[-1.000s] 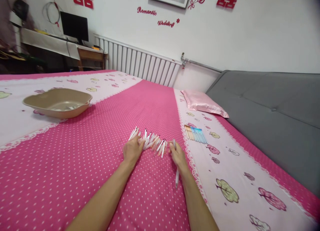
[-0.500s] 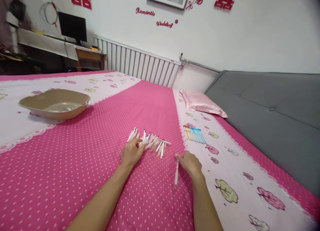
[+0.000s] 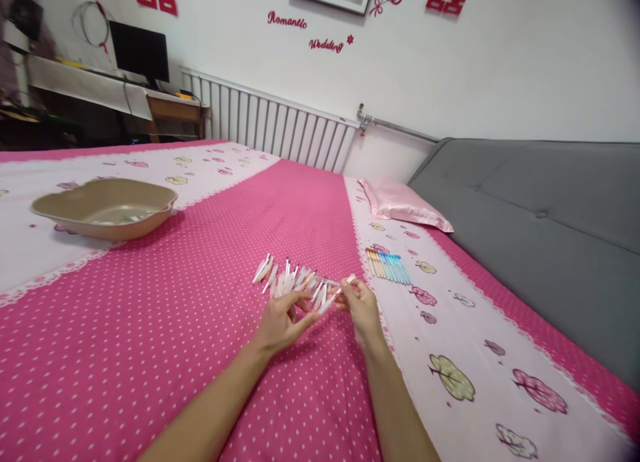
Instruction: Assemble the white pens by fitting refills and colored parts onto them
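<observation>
A white pen (image 3: 330,302) slants between my two hands above the pink spotted strip of the bedspread. My right hand (image 3: 361,310) is closed on its upper end with thumb and fingertips. The thumb tip of my left hand (image 3: 286,321) is at the pen's lower end, and its thumb and index finger are apart. Just beyond the left hand lies a loose pile of white and pale pink pens (image 3: 287,275), partly hidden by the fingers. To the right, a neat row of pens (image 3: 389,267) runs from brown and cream to light blue.
A beige basin (image 3: 107,212) with some pale items inside stands on the bed at left. A pink pillow (image 3: 405,205) rests near the grey headboard (image 3: 540,229). Behind the bed are a white railing (image 3: 270,119) and a desk with a monitor (image 3: 140,52).
My right hand has moved up and left toward the pile, turning the pen from pointing down to a slant. My left hand has left the pile and moved right to the pen's lower end.
</observation>
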A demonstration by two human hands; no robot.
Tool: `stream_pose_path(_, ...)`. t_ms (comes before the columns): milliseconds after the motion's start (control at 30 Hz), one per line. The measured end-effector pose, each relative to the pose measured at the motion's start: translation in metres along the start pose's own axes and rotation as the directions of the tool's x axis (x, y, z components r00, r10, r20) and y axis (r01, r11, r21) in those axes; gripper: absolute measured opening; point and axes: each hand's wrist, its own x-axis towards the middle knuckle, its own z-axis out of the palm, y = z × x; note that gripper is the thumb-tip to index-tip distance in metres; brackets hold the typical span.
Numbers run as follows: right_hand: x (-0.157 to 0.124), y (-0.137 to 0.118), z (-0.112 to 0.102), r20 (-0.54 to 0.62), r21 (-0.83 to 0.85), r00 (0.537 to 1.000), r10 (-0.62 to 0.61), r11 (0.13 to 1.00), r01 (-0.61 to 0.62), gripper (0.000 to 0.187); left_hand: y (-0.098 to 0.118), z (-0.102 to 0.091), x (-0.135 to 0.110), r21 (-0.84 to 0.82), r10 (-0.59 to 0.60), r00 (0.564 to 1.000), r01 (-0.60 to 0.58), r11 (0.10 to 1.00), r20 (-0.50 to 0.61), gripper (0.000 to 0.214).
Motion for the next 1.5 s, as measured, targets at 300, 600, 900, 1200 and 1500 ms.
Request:
stream_pose_path(300, -0.017, 0.004, 0.029, 0.012, 0.103, 0.998, -0.058, 0.993, 0.056, 0.033, -0.010, 0.008, 0.000, -0.001, 0.011, 0.993, -0.012, 1.000, -0.120, 0.028)
stream_pose_path(600, -0.015, 0.008, 0.030, 0.029, 0.129, 0.996, -0.081, 0.989, 0.077, 0.028, -0.002, 0.005, 0.001, -0.048, -0.003, 0.999, 0.000, 0.999, -0.043, 0.028)
stream_pose_path(900, -0.013, 0.002, 0.026, 0.117, 0.150, 0.992, -0.038, 0.989, 0.021, 0.039, -0.002, 0.006, 0.003, -0.459, -0.291, 0.915, 0.393, 0.796, 0.279, 0.057)
stream_pose_path(1200, -0.012, -0.003, 0.022, 0.052, 0.201, 0.999, 0.003, 0.980, -0.013, 0.046, 0.000, 0.006, 0.006, -0.395, -0.250, 0.965, 0.199, 0.897, -0.082, 0.037)
stream_pose_path(1500, -0.014, -0.006, 0.023, 0.077, 0.250, 0.997, 0.019, 0.967, -0.038, 0.043, -0.007, 0.005, 0.005, -0.381, -0.335, 0.942, 0.321, 0.867, 0.033, 0.048)
